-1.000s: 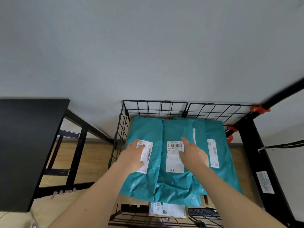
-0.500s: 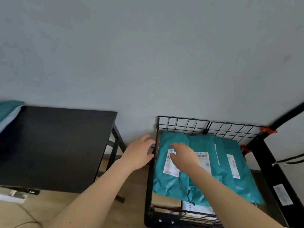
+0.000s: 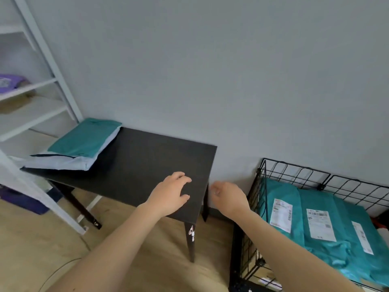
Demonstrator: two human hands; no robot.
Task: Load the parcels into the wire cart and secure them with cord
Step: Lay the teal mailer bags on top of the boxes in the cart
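Nearest in, the left grip [image 3: 170, 194] is hovering over the near right corner of the bench [image 3: 147, 165], fingers loosely curled and holding nothing. Whether it is touching the top cannot be told. The right grip [image 3: 229, 199] is hanging just beside it, in the gap between bench and wire cart [image 3: 294, 168], likewise slack and empty. To the right, the teal parcels [image 3: 320, 224] are already lying heaped close to the cart's rim, so anything added is probably risking a slide over that low wire before any cord goes on, and no cord is showing. Farther off, the teal parcel [image 3: 84, 138] is sitting tilted on a pale blue parcel [image 3: 63, 163] at the bench's far left end, well apart from both hands. It is looking like a long reach, and dragging the slick lower one is likely to be tipping the top one off the end.
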